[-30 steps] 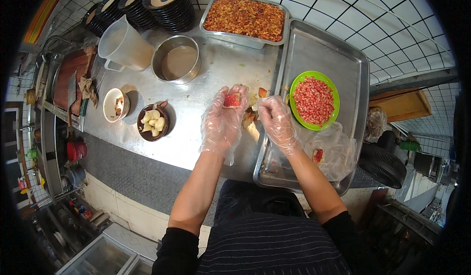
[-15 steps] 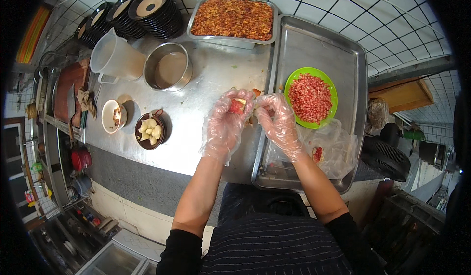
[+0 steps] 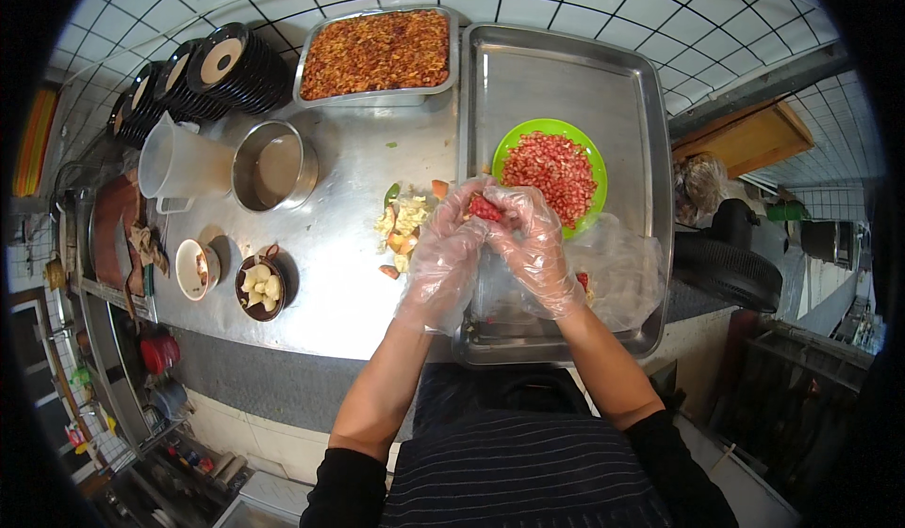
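From my remote seat I see both gloved hands brought together, fingertips meeting around a small red piece of pomegranate (image 3: 485,209). The left hand (image 3: 449,250) is closed about its left side and the right hand (image 3: 533,250) is closed about its right. I read the piece's visible long axis as running roughly side to side, dipping slightly toward the right, with the red seedy face turned up at me; the fingers cover its ends, so I cannot tell its full length. It sits over the left part of the metal tray (image 3: 566,71), near the lower left of a green plate (image 3: 603,179) heaped with red seeds (image 3: 551,172). Left of the hands, peel scraps (image 3: 405,223) lie on the steel counter (image 3: 330,283).
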`<state>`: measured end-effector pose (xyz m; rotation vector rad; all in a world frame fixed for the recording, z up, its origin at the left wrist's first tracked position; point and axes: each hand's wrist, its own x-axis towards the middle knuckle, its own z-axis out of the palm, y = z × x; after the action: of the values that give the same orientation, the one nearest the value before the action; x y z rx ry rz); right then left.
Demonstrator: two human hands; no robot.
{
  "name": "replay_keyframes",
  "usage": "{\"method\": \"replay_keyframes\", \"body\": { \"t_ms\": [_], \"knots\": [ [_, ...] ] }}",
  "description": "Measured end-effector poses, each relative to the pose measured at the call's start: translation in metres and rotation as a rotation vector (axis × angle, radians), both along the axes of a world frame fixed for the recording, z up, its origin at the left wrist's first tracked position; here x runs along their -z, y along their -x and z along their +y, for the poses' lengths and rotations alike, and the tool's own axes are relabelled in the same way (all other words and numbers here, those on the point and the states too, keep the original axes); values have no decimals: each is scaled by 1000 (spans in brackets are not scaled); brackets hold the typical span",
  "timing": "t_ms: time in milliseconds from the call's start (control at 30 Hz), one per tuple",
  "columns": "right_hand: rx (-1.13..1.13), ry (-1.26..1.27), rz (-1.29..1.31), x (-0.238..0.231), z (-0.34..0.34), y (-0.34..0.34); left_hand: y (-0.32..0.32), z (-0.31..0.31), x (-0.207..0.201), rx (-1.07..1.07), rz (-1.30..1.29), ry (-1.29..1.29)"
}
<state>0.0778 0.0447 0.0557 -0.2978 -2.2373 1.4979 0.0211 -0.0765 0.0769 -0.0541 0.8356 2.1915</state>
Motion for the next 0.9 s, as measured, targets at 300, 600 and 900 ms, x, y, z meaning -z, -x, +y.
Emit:
{"method": "replay_keyframes", "body": {
  "t_ms": [300, 600, 900],
  "knots": [
    [67, 105, 29, 6, 10, -12, -8, 12, 2, 39, -59, 17],
    [-99, 227, -250, -19, 11, -12, -18, -1, 23, -79, 4, 168],
    [-330, 183, -407, -26, -17, 19, -22, -53, 23, -43, 194, 399]
  ]
}}
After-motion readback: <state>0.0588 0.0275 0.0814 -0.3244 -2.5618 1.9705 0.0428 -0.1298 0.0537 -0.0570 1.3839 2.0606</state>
